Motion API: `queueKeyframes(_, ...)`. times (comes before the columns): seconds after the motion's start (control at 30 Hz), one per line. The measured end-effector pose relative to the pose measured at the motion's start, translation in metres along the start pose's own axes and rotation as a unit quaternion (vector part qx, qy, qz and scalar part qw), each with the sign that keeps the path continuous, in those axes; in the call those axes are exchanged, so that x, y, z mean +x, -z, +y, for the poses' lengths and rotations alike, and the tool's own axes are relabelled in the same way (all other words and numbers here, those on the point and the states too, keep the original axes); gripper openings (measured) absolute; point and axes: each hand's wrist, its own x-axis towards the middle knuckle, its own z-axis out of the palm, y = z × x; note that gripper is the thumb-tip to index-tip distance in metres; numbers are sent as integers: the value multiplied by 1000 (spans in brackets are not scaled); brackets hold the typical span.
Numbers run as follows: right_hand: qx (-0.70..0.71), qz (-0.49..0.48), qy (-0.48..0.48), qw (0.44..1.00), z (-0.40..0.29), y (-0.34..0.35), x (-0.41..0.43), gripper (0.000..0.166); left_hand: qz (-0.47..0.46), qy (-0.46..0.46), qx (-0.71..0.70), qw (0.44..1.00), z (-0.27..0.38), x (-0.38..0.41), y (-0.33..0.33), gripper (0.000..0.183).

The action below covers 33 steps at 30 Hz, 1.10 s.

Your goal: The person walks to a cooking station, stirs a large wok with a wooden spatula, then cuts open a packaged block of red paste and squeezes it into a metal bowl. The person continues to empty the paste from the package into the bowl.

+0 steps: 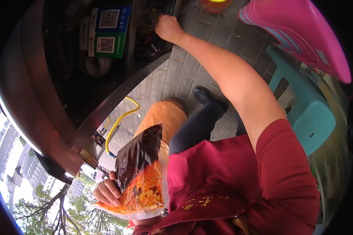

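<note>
My left hand (107,191), at the lower left, grips a sealed clear plastic bag (148,188) by its edge. The bag holds an orange-red food with small pieces in it, and its other part is dark brown. It is tilted in front of my maroon apron. Far up, my right hand (169,28) is closed at a pair of scissors (150,18) over a dark tray or drawer (147,41). The scissors' blades are hard to make out in the shadow, and my fingertips are partly hidden behind my hand.
A dark counter edge (106,108) curves across the left, with payment code cards (108,32) and a roll of tape (97,66). An orange-covered cylinder (164,116) and a yellow hose (119,120) are below. A teal plastic stool (309,111) and a pink plastic basin (306,32) stand right.
</note>
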Motion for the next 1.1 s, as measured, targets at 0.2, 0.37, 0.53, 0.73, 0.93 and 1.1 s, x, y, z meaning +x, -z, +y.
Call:
queueKeyframes(0.2, -79, -37, -13, 996, 51, -88, 66, 44, -98, -25, 77, 992, -19, 2, 49, 39)
queueKeyframes(0.37, -151, -46, -5, 987, 61, -91, 81, 57, -64, 19, 60, 996, -11, -10, 62, 37)
queueKeyframes(0.53, -217, -97, 76, 968, 53, -64, 88, 56, 42, -48, 94, 994, -8, -26, 31, 40)
queueKeyframes(0.73, -127, -104, -35, 986, 25, -24, 58, 46, 8, -6, 71, 997, 27, -38, 38, 39)
queueKeyframes(0.93, -102, -124, -25, 987, -7, 53, -39, 54, -113, 36, 71, 990, 58, -36, 51, 31)
queueKeyframes(1.1, -40, -144, -71, 986, -36, 137, -164, 60, -93, 37, 99, 990, 93, -35, 6, 49)
